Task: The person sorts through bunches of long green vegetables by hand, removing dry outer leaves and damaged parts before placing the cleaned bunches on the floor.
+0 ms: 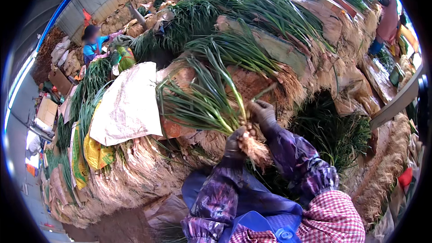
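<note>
A bunch of long-leaved green onions or similar alliums (209,108) lies across my left hand (236,143), which is closed around it near the pale bulbs. Its leaves fan out up and to the left, and its brown roots (255,150) hang down at the right. My right hand (265,116) is beside the bulbs, with thumb and fingers pinched at the end of a short green leaf piece (265,91). Both hands wear dirty gloves. Behind the bunch lies a stained sack (177,74), and another rooted bundle (249,55) rests beyond it.
At the left, a white woven sack (126,108) covers part of a long onion row with roots (145,168) facing me. Loose green leaves (330,131) fill a hollow at the right. A metal bar (396,101) juts in there. A person in blue (92,49) works at the far left.
</note>
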A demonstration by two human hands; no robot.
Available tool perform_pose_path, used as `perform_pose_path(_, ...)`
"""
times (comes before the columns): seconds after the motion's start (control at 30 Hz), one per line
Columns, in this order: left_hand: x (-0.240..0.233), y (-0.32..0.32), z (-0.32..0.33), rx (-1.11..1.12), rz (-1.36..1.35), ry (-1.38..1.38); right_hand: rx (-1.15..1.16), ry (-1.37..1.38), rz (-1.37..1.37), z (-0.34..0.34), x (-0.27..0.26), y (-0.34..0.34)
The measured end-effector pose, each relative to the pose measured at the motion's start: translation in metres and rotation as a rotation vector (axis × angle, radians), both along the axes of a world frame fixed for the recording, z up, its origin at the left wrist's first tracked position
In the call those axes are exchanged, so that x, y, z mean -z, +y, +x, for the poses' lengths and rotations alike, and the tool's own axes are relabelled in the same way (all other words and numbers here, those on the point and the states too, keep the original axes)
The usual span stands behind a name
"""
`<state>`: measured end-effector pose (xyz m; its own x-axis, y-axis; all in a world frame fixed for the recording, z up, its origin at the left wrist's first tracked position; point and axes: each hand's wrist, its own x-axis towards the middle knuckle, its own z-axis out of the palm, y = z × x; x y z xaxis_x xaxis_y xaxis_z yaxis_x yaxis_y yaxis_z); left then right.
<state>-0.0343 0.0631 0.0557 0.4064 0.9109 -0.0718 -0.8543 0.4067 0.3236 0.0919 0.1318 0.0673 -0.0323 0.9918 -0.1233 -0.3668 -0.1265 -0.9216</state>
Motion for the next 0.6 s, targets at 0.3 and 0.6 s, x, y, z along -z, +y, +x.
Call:
perform_pose_path(0.3,-0.009,-0.007,-0.010,0.073,0.139,-0.267,-1.198,-1.739,0.306,0.087,0.055,-0.059)
perform_pose_path(0.6,-0.010,-0.004,-0.005,0.049,0.146,-0.140,-0.568,-0.824,0.819,0.029,-0.003,0.015)
